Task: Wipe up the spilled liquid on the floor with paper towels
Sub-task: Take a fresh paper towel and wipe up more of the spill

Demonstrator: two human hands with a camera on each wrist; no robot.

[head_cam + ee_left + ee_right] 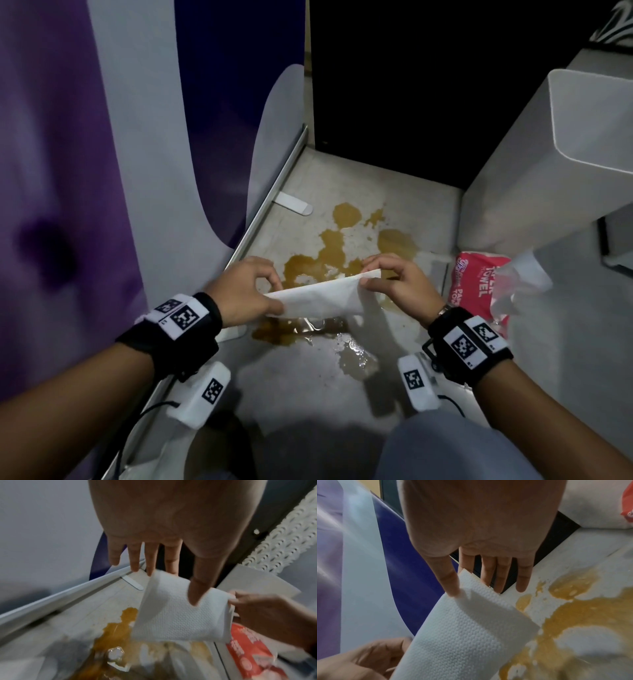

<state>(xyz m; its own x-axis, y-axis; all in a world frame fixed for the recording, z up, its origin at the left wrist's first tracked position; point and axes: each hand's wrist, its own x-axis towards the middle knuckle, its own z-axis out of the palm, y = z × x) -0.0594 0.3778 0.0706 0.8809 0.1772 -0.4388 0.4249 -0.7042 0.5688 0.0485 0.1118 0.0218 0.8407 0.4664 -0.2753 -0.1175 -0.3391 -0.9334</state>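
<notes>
A white embossed paper towel [322, 298] is stretched between both hands, a little above the floor. My left hand [274, 294] pinches its left end between thumb and fingers, and my right hand [368, 274] pinches its right end. Beneath and beyond the towel, brown spilled liquid [329, 257] spreads in blotches over the pale floor, with a clearer wet patch [356, 359] nearer me. The left wrist view has my left hand [181, 586] with its thumb on the towel [180, 615] above the spill [116, 631]. The right wrist view shows my right hand [460, 581] pinching the towel [462, 635] beside the spill [573, 612].
A red paper towel pack [479, 284] lies open on the floor at the right, below a white cabinet [548, 154]. A purple and white panel [102, 137] with a metal rail [270, 192] lines the left. A dark opening [428, 85] lies ahead. A small white strip [294, 204] lies by the rail.
</notes>
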